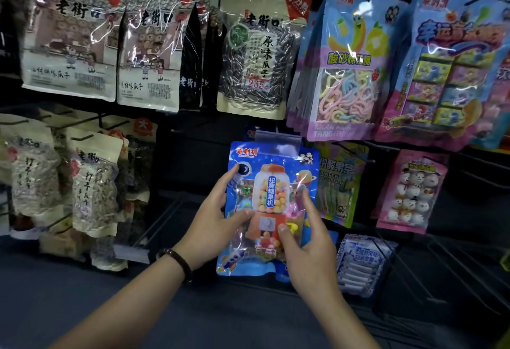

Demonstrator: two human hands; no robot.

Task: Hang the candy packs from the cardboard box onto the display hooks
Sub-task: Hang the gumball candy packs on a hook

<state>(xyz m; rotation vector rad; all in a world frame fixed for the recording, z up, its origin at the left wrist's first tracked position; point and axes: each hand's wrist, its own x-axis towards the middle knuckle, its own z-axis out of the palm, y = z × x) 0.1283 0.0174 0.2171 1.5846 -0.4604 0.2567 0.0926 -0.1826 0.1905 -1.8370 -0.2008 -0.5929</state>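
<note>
A blue candy pack (271,166) printed with a gumball machine stands upright against the dark display rack, its top edge under a clear price-tag holder (277,138). My left hand (214,220) grips its left edge, thumb across the front. My right hand (309,241) holds the lower right side, fingers spread over the front. Whether the pack hangs on a hook is hidden behind its top. The cardboard box is out of view.
Sunflower-seed bags (69,31) hang at the upper left and lower left (93,183). Pink and blue candy packs (345,73) hang at the upper right, a pink marshmallow pack (411,188) at the right. Bare black hooks (414,266) jut out at the lower right, beside a white-blue pack (361,263).
</note>
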